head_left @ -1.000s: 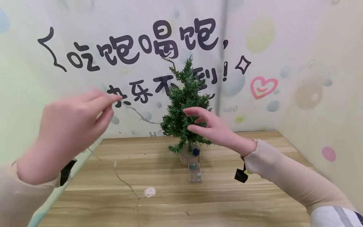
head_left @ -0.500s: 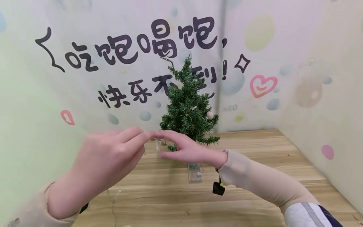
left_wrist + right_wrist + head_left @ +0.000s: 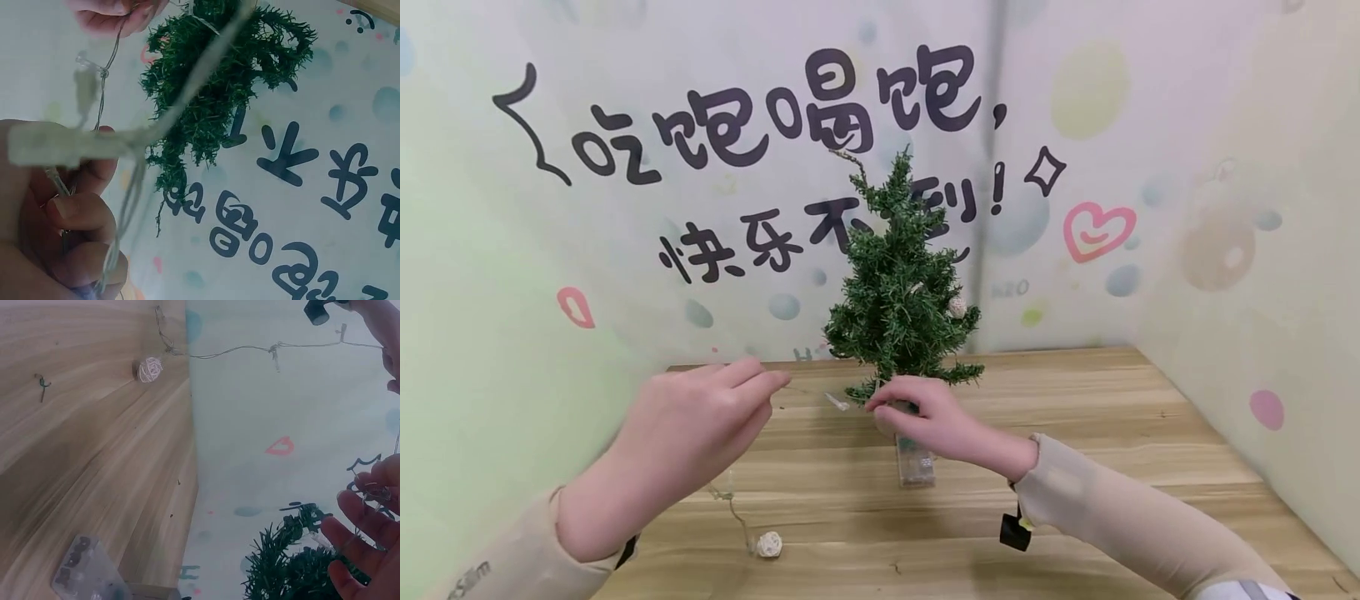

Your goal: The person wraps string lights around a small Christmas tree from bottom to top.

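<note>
My left hand (image 3: 677, 450) pinches the thin wire of a string of lights (image 3: 237, 348) in front and to the left of a small green artificial Christmas tree (image 3: 895, 283). In the left wrist view the wire (image 3: 200, 76) passes through its curled fingers, and one blurred strand runs close to the camera. My right hand (image 3: 940, 421) grips the same string just before the tree's lower branches; the right wrist view shows wire across its bent fingers (image 3: 359, 515). A short stretch of string with a clear bulb (image 3: 837, 402) spans between the hands.
A clear battery box (image 3: 916, 467) lies on the wooden table (image 3: 1075, 500) before the tree. One white woven ball (image 3: 770, 544) lies front left, at the string's trailing end. Another pale ball (image 3: 957, 307) hangs in the tree's right branches. Printed walls enclose the table.
My left hand has come down and right from the upper left, bringing the string along. My right hand dropped from the tree's middle, met the left hand, then moved back right with the wire.
</note>
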### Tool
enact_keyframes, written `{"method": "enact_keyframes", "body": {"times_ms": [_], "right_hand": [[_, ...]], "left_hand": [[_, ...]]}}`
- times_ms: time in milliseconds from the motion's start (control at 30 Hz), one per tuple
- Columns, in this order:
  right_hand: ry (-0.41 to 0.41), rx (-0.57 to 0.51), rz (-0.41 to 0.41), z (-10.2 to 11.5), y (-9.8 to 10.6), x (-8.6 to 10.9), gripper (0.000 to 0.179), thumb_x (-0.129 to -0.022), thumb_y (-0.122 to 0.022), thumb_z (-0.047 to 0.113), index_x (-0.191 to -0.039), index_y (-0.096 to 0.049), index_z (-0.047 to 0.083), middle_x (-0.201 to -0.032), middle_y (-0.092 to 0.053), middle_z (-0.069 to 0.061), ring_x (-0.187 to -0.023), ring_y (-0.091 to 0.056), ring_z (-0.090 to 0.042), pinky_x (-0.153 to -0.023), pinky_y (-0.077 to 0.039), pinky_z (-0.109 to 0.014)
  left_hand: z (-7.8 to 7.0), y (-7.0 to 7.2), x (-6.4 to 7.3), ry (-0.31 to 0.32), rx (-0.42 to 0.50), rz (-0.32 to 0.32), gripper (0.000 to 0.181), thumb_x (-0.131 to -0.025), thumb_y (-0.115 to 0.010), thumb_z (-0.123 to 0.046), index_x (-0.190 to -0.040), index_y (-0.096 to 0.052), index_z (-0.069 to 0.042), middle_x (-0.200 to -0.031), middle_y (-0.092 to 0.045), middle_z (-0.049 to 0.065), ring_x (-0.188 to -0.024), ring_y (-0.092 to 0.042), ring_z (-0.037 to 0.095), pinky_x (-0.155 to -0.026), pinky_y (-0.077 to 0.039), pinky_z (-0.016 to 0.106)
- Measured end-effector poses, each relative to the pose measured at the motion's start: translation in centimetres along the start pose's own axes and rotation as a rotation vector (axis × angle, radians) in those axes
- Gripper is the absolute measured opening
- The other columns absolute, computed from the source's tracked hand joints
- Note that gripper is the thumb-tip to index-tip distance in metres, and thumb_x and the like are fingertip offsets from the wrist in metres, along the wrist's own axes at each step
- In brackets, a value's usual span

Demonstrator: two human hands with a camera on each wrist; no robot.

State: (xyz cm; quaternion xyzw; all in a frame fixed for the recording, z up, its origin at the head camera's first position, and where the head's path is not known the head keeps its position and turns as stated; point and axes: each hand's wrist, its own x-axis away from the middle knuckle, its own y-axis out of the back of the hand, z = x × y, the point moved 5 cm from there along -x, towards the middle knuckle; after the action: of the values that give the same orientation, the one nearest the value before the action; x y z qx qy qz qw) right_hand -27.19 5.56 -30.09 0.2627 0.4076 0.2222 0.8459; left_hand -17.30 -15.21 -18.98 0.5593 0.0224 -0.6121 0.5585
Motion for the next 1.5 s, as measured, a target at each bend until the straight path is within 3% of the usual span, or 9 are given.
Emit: {"method": "enact_keyframes", "body": {"times_ms": [200, 333, 567, 700, 800, 1100, 1267, 1367, 1500], "right_hand": [[-0.123, -0.059, 0.023, -2.4, -0.4, 0.6, 0.017, -0.097, -0.059, 0.016, -0.106, -0.073, 0.013, -0.103, -0.07, 0.002, -0.083, -0.063, -0.015, -0.073, -0.051, -0.03], [-0.18, -0.068, 0.022, -4.4, -0.8, 1.0, 0.016, -0.096, -0.06, 0.014, -0.105, -0.073, 0.009, -0.104, -0.07, -0.003, -0.085, -0.063, -0.015, -0.071, -0.052, -0.03], [-0.203, 0.031, -0.006, -6.7, -0.3, 1.4, 0.014, -0.094, -0.062, 0.013, -0.101, -0.074, 0.009, -0.099, -0.069, -0.002, -0.08, -0.061, -0.013, -0.066, -0.05, -0.028], [-0.184, 0.101, -0.022, -6.8, 0.7, 1.4, 0.012, -0.092, -0.064, 0.012, -0.098, -0.074, 0.008, -0.097, -0.069, -0.001, -0.081, -0.061, -0.012, -0.065, -0.05, -0.027], [-0.135, 0.152, -0.038, -6.4, 2.0, 1.2, 0.011, -0.09, -0.066, 0.011, -0.096, -0.074, 0.008, -0.094, -0.069, 0.0, -0.082, -0.062, -0.011, -0.068, -0.051, -0.03], [0.075, 0.272, -0.067, -3.5, 6.5, 0.0, 0.009, -0.087, -0.069, 0.007, -0.096, -0.072, 0.007, -0.094, -0.069, 0.001, -0.086, -0.065, -0.016, -0.075, -0.052, -0.034], [0.165, 0.325, -0.086, -1.9, 8.8, -1.0, 0.01, -0.086, -0.07, 0.003, -0.095, -0.072, 0.007, -0.097, -0.067, 0.0, -0.089, -0.062, -0.017, -0.071, -0.052, -0.034], [0.246, 0.369, -0.113, -1.4, 10.0, -1.8, 0.013, -0.084, -0.071, -0.001, -0.095, -0.072, 0.005, -0.098, -0.066, -0.004, -0.088, -0.062, -0.017, -0.07, -0.053, -0.036], [0.274, 0.457, -0.15, -2.0, 11.4, -2.6, 0.012, -0.084, -0.073, 0.0, -0.094, -0.072, 0.005, -0.096, -0.067, -0.005, -0.082, -0.063, -0.017, -0.067, -0.053, -0.035]], "left_hand": [[0.0, -2.0, 0.9, 0.028, -0.003, 0.028, 0.034, -0.095, -0.037, -0.017, -0.086, -0.069, -0.012, -0.069, -0.056, -0.006, -0.04, -0.031, 0.004, -0.035, -0.015, 0.019], [0.5, -3.7, 2.0, 0.089, -0.011, 0.103, 0.019, -0.092, -0.05, -0.017, -0.077, -0.062, -0.015, -0.065, -0.048, -0.008, -0.041, -0.021, 0.003, -0.035, -0.014, 0.02], [2.5, -5.9, 3.7, 0.274, 0.07, 0.329, 0.006, -0.085, -0.071, -0.02, -0.081, -0.068, -0.017, -0.066, -0.054, -0.013, -0.044, -0.036, 0.002, -0.037, -0.029, 0.025], [4.1, -6.8, 4.6, 0.412, 0.18, 0.482, 0.022, -0.087, -0.07, -0.038, -0.092, -0.072, -0.017, -0.062, -0.05, -0.015, -0.049, -0.041, 0.002, -0.042, -0.034, 0.025], [5.5, -6.9, 5.2, 0.502, 0.27, 0.533, 0.03, -0.086, -0.07, -0.045, -0.097, -0.074, -0.018, -0.062, -0.049, -0.013, -0.051, -0.042, 0.005, -0.049, -0.037, 0.027], [9.3, -6.4, 6.1, 0.665, 0.609, 0.592, 0.01, -0.09, -0.067, -0.019, -0.089, -0.072, -0.011, -0.073, -0.06, -0.005, -0.065, -0.051, 0.012, -0.059, -0.043, 0.027], [9.9, -5.8, 5.7, 0.731, 0.782, 0.563, 0.013, -0.094, -0.063, -0.018, -0.091, -0.068, -0.007, -0.072, -0.055, 0.001, -0.054, -0.041, 0.011, -0.05, -0.038, 0.027], [9.9, -5.2, 4.5, 0.745, 0.815, 0.522, 0.014, -0.095, -0.062, -0.017, -0.094, -0.067, -0.005, -0.073, -0.054, 0.004, -0.05, -0.037, 0.011, -0.045, -0.036, 0.027], [9.5, -4.4, 2.3, 0.724, 0.741, 0.455, 0.014, -0.095, -0.064, -0.02, -0.095, -0.069, -0.007, -0.075, -0.056, 0.003, -0.056, -0.046, 0.014, -0.051, -0.039, 0.027]]}}
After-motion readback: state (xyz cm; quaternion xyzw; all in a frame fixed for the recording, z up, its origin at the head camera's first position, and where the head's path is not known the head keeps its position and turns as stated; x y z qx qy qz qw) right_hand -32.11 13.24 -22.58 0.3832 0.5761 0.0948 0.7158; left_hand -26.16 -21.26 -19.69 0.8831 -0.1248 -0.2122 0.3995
